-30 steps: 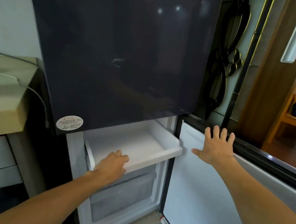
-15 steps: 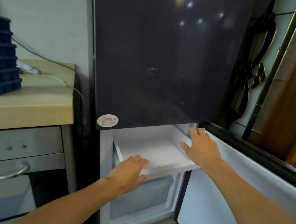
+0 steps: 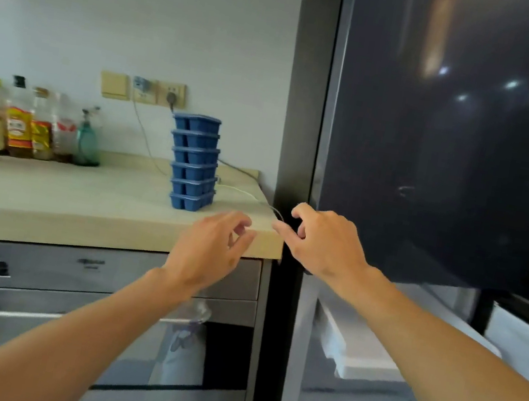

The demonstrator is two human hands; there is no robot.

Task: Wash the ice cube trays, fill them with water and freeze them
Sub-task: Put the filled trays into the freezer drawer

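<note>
Ahead of left hand [image 3: 210, 250]: bare table [image 3: 48, 200] surface runs up to the stack of ice cube trays [image 3: 194, 163]; approach open from the front edge.
Beside right hand [image 3: 325, 244]: dark fridge [image 3: 453, 161] wall closes the right flank.
Between hands and stack: thin white cable [image 3: 238, 192] crosses the table corner.
Far left of hands: bottles [image 3: 19, 123] against the wall, well apart.
Below right hand: freezer drawer [image 3: 360, 354] juts out.
Below left hand: oven handle [image 3: 16, 312] projects.

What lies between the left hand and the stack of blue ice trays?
Head view: only bare countertop separates left hand from the tray stack.
</note>
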